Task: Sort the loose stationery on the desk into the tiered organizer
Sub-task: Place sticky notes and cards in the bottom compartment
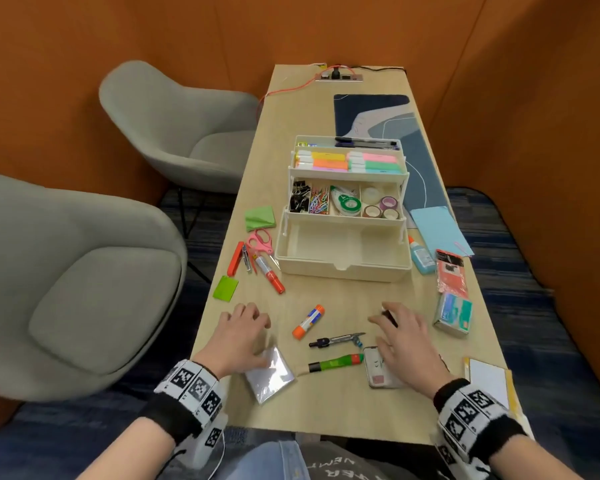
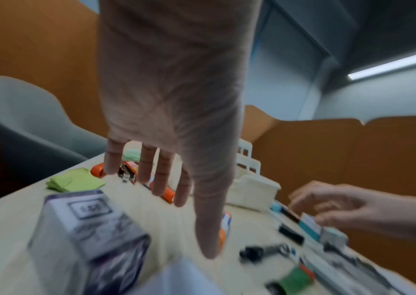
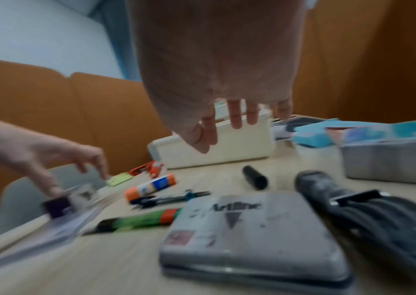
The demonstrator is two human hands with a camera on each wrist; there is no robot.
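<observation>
The cream tiered organizer [image 1: 343, 216] stands open mid-desk; its bottom tray [image 1: 291, 252] holds nothing. My left hand [image 1: 257, 336] hovers open near the desk's front left, its thumb on a clear plastic packet [image 1: 274, 375]. My right hand [image 1: 387, 329] is spread open above a grey stamp pad [image 1: 374, 374], with its fingertips by a short black tube [image 1: 391, 317]. Between the hands lie a glue stick [image 1: 308, 322], a compass [image 1: 336, 340] and a green marker [image 1: 333, 363]. The right wrist view shows the right hand [image 3: 227, 123] holding nothing.
Pink scissors [image 1: 260, 242], an orange stapler [image 1: 235, 258], a red marker [image 1: 271, 275] and green notes [image 1: 226, 288] lie left of the organizer. A glue bottle [image 1: 421, 256], red packet [image 1: 450, 273] and staple box [image 1: 454, 315] lie right. Grey chairs [image 1: 84, 289] stand left.
</observation>
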